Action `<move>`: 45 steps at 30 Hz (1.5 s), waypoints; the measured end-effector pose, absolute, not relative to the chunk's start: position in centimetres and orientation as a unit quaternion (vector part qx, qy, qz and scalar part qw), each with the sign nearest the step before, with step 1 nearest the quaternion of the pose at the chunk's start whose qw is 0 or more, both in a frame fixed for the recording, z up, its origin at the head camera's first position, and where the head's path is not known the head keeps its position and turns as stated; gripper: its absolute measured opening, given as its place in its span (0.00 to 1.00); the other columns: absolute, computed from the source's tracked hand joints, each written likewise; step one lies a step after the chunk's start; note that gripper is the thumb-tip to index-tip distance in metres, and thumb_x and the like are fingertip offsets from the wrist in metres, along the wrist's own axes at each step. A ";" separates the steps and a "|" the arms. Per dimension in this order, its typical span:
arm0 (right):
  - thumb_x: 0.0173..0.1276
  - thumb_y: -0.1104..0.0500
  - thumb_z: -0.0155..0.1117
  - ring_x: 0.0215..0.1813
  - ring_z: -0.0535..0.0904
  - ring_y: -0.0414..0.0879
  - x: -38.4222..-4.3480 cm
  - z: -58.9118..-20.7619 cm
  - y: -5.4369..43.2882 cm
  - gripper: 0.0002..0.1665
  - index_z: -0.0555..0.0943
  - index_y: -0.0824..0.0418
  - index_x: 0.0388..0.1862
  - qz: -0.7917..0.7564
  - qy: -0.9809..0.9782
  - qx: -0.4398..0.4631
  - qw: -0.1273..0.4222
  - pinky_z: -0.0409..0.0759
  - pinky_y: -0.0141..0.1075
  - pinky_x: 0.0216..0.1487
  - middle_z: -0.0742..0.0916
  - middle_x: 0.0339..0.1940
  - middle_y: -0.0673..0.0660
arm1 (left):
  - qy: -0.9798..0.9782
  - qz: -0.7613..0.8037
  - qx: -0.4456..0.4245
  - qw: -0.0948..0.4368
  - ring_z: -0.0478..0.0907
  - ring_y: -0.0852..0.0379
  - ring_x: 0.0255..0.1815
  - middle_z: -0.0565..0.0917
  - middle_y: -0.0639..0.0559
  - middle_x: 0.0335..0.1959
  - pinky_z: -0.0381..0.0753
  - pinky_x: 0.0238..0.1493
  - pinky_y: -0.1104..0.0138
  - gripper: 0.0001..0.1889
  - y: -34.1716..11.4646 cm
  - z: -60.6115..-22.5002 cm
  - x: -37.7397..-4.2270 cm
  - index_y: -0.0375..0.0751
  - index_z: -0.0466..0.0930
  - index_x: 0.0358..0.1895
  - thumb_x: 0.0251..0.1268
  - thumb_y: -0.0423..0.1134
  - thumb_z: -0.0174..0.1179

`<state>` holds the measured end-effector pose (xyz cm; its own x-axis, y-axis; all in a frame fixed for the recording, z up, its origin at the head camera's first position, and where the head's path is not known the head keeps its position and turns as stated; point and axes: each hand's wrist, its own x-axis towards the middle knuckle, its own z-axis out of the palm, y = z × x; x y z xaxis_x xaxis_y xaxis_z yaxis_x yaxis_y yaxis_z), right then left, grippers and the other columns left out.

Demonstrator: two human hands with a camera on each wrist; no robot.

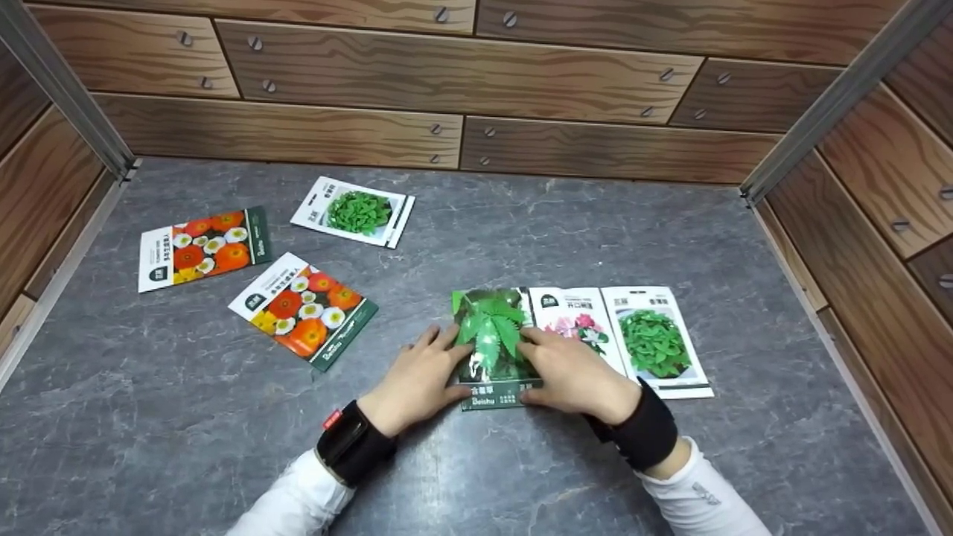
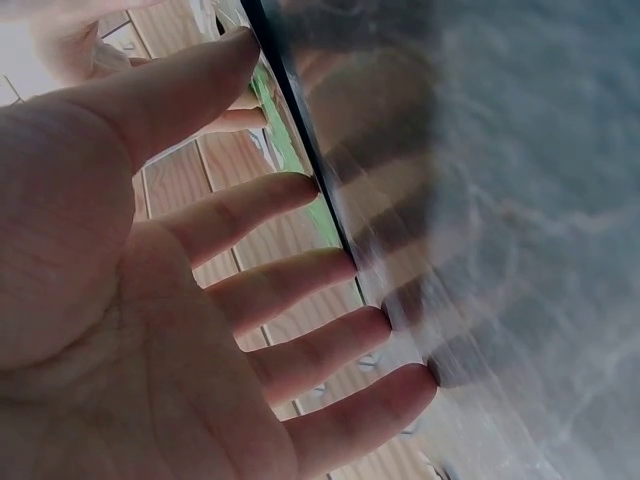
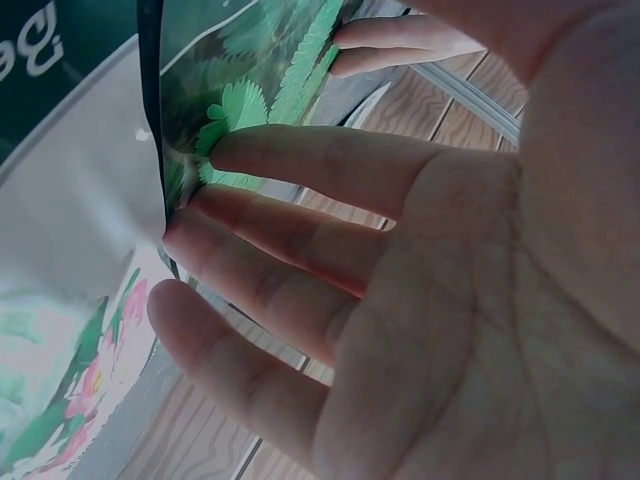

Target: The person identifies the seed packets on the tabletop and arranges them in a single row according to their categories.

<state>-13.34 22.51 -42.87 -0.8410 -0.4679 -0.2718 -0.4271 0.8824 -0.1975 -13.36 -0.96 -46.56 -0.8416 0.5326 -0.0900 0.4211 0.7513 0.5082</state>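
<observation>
A glossy seed packet (image 1: 493, 316) with a green leaf picture lies on the grey surface in the head view. My left hand (image 1: 418, 381) touches its left edge, fingers extended; the left wrist view shows the fingertips along that edge and the surface. On the opposite side, my right hand (image 1: 577, 371) rests its fingertips on the packet's right edge, fingers fairly straight in the right wrist view. A pink-flower seed packet (image 1: 569, 301) lies against it, partly hidden by the right hand. Beside that is a white seed packet (image 1: 655, 342) picturing leafy greens.
To the left lie two orange-flower seed packets, one nearer (image 1: 305, 309) and one farther (image 1: 205, 249). Another leafy-green seed packet (image 1: 354, 212) lies towards the back. Wood-patterned walls (image 1: 461, 71) enclose the grey surface (image 1: 551, 231) at the back and sides.
</observation>
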 end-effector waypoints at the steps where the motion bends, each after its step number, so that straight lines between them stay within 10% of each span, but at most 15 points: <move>1: 0.61 0.50 0.81 0.75 0.74 0.70 -13.3 -42.9 22.5 0.45 0.76 0.71 0.71 -0.064 0.957 -0.235 0.158 0.73 0.61 0.78 0.75 0.77 0.73 | 0.929 0.241 0.257 0.113 0.63 0.27 0.82 0.67 0.33 0.81 0.71 0.71 0.28 0.35 -1.0 -46.6 -13.3 0.40 0.75 0.74 0.66 0.49 0.72; 24: 0.61 0.50 0.80 0.72 0.77 0.70 -13.5 -42.4 22.5 0.44 0.76 0.72 0.70 -0.066 0.959 -0.251 0.110 0.76 0.61 0.75 0.77 0.74 0.73 | 0.928 0.261 0.241 0.113 0.62 0.26 0.82 0.65 0.33 0.82 0.70 0.72 0.27 0.35 -1.3 -46.6 -13.4 0.40 0.74 0.74 0.68 0.50 0.70; 45: 0.69 0.44 0.73 0.80 0.70 0.66 -13.7 -41.7 19.0 0.49 0.68 0.67 0.79 -0.134 0.960 -0.239 0.060 0.70 0.63 0.80 0.72 0.80 0.70 | 0.946 0.288 0.142 -0.048 0.73 0.30 0.75 0.74 0.30 0.75 0.74 0.74 0.35 0.30 -9.4 -45.2 -13.8 0.36 0.77 0.70 0.68 0.44 0.71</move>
<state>-13.67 18.99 -41.71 -0.8789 -0.4741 -0.0524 -0.4418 0.8506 -0.2852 -13.83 -9.41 -45.18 -0.9553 0.2401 0.1726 0.2956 0.7940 0.5313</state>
